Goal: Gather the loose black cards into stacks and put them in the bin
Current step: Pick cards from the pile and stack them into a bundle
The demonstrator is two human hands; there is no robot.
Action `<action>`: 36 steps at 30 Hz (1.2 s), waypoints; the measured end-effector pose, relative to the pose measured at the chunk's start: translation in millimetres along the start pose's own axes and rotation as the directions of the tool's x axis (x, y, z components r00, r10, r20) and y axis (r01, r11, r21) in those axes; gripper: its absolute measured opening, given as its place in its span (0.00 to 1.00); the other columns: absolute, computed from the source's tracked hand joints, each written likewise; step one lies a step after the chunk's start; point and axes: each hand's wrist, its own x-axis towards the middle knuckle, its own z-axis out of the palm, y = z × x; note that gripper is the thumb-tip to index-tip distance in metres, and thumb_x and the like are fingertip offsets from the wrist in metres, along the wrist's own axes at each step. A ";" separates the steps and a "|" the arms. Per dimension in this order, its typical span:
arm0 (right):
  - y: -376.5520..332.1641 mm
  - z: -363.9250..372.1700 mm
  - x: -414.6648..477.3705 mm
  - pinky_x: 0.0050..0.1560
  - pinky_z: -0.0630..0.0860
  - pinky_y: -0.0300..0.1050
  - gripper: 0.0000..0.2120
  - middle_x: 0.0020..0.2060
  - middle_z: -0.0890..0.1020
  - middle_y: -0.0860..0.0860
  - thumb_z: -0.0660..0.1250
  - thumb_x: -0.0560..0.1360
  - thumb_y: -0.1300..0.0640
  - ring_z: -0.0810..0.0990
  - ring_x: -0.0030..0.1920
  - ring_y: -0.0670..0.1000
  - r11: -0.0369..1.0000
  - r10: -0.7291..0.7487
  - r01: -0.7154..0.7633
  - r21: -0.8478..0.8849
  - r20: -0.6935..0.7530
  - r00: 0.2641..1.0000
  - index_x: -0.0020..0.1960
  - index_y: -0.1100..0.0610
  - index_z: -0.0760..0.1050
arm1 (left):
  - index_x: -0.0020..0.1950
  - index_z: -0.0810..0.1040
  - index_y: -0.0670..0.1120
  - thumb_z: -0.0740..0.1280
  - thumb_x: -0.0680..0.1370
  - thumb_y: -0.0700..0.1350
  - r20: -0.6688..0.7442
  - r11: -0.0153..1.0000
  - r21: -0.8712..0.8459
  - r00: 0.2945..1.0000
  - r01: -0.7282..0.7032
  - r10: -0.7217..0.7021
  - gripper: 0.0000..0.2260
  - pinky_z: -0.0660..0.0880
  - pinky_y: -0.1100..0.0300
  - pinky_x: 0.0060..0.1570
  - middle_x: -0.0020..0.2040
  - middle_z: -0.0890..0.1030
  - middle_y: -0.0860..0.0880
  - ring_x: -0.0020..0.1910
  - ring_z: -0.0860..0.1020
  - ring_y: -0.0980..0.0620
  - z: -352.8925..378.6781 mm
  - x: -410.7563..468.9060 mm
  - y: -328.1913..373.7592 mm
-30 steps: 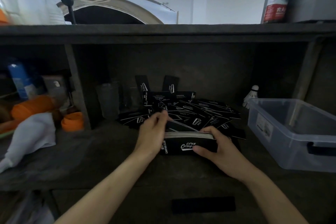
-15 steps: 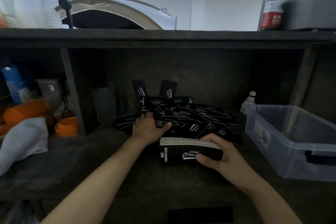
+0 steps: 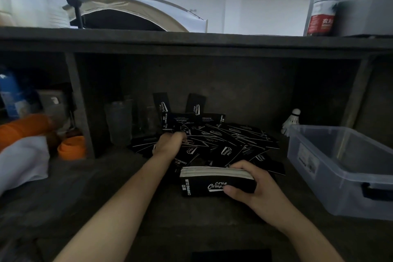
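Observation:
A heap of loose black cards point(image 3: 225, 138) with white "Camping Club" print lies at the back of the dark shelf, a few leaning upright on the back wall. My right hand point(image 3: 253, 187) grips a thick stack of cards point(image 3: 204, 183) standing on edge at the front of the heap, thumb on its front face. My left hand point(image 3: 170, 144) reaches into the left side of the heap with fingers curled on loose cards; its fingertips are blurred. The clear plastic bin point(image 3: 340, 168) stands at the right and looks empty.
A shuttlecock point(image 3: 292, 120) sits behind the bin. Clear cups point(image 3: 119, 121) stand left of the heap by a shelf divider point(image 3: 79, 104). Beyond it are an orange cup point(image 3: 72, 148), an orange roll and white cloth point(image 3: 21, 161). One lone black card point(image 3: 231, 255) lies at the near edge.
My left hand left the stack's left end and moved back into the loose cards. My right hand keeps its hold on the stack, which stayed put.

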 end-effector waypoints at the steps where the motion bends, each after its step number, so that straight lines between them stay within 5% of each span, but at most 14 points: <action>1: 0.1 0.1 0.3 0.57 0.76 0.34 0.11 0.51 0.86 0.45 0.77 0.74 0.57 0.83 0.55 0.43 1.000 0.002 -0.002 -0.002 -0.002 1.000 0.54 0.51 0.80 | 0.57 0.83 0.48 0.69 0.56 0.68 -0.003 1.000 -0.026 1.000 0.010 -0.010 0.36 0.74 0.49 0.65 0.56 0.85 0.48 0.57 0.81 0.43 1.2 7.1 -1.8; 6: -1.5 -4.0 -0.9 0.61 0.77 0.43 0.12 0.52 0.86 0.46 0.77 0.74 0.57 0.83 0.56 0.43 1.000 0.031 -0.031 0.005 0.003 1.000 0.55 0.51 0.80 | 0.62 0.82 0.44 0.76 0.68 0.52 -0.057 0.997 -0.054 0.997 -0.046 0.043 0.24 0.75 0.52 0.65 0.55 0.85 0.46 0.57 0.82 0.45 2.2 15.8 -11.5; 9: -2.0 -7.8 -1.7 0.64 0.76 0.44 0.13 0.54 0.85 0.44 0.77 0.74 0.56 0.82 0.57 0.42 0.997 0.070 -0.070 0.028 0.005 0.998 0.56 0.49 0.79 | 0.56 0.84 0.42 0.71 0.75 0.36 -0.109 0.989 -0.105 0.990 -0.106 0.094 0.11 0.77 0.57 0.56 0.47 0.85 0.46 0.49 0.82 0.47 -22.8 4.9 -5.1; 14: -2.2 -5.2 -0.6 0.62 0.76 0.43 0.13 0.54 0.85 0.42 0.77 0.73 0.54 0.82 0.57 0.41 0.996 0.086 -0.086 0.031 0.012 0.996 0.56 0.47 0.79 | 0.60 0.82 0.47 0.67 0.80 0.36 -0.225 0.949 0.027 0.924 -0.313 0.311 0.12 0.78 0.56 0.52 0.52 0.83 0.48 0.51 0.81 0.50 -89.9 -27.5 -3.9; 17: -2.8 -3.8 -0.2 0.60 0.76 0.41 0.14 0.53 0.85 0.40 0.77 0.73 0.54 0.82 0.55 0.39 0.996 0.091 -0.091 0.011 0.021 0.996 0.56 0.46 0.79 | 0.61 0.80 0.49 0.65 0.81 0.35 -0.178 0.922 -0.021 0.908 -0.388 0.378 0.13 0.79 0.55 0.54 0.51 0.81 0.51 0.50 0.80 0.56 -107.9 -56.2 -1.9; 21: -2.8 -1.4 -0.2 0.59 0.77 0.41 0.14 0.52 0.85 0.43 0.76 0.73 0.55 0.83 0.55 0.42 0.998 0.069 -0.069 0.003 0.009 0.998 0.57 0.49 0.79 | 0.60 0.80 0.50 0.64 0.81 0.34 -0.023 0.875 -0.039 0.875 -0.483 0.483 0.14 0.78 0.72 0.45 0.53 0.81 0.57 0.47 0.80 0.66 -101.3 -87.6 -0.7; 24: -4.4 0.5 -0.1 0.59 0.77 0.36 0.15 0.54 0.84 0.40 0.76 0.73 0.56 0.82 0.56 0.40 0.999 0.050 -0.050 0.007 0.009 0.999 0.58 0.50 0.79 | 0.61 0.81 0.48 0.63 0.81 0.32 0.128 0.836 -0.015 0.828 -0.549 0.546 0.15 0.78 0.65 0.57 0.56 0.82 0.56 0.55 0.79 0.65 -88.3 -93.8 -7.2; 29: 0.7 2.8 2.0 0.65 0.75 0.39 0.21 0.54 0.83 0.39 0.78 0.72 0.53 0.80 0.57 0.37 0.992 0.127 -0.127 -0.012 -0.032 0.991 0.60 0.46 0.73 | 0.61 0.82 0.45 0.59 0.82 0.31 0.353 0.893 -0.148 0.821 -0.425 0.449 0.16 0.77 0.61 0.59 0.57 0.84 0.48 0.59 0.81 0.54 -60.9 -106.4 -23.7; 32: 1.9 2.1 2.9 0.68 0.71 0.39 0.31 0.58 0.78 0.38 0.79 0.71 0.51 0.77 0.60 0.37 0.985 0.155 -0.158 -0.071 -0.042 0.987 0.66 0.39 0.65 | 0.51 0.85 0.42 0.59 0.83 0.40 0.295 0.897 -0.385 0.892 -0.218 0.343 0.14 0.77 0.54 0.58 0.54 0.85 0.44 0.55 0.83 0.47 -43.3 -110.8 -21.3; 36: 0.9 0.6 3.1 0.65 0.72 0.35 0.33 0.61 0.78 0.39 0.78 0.70 0.47 0.76 0.61 0.36 0.982 0.130 -0.128 -0.135 0.007 0.991 0.68 0.34 0.65 | 0.53 0.82 0.46 0.64 0.82 0.40 0.218 0.909 -0.329 0.915 -0.258 0.339 0.07 0.77 0.63 0.52 0.51 0.86 0.49 0.52 0.82 0.53 -15.4 -122.8 -18.1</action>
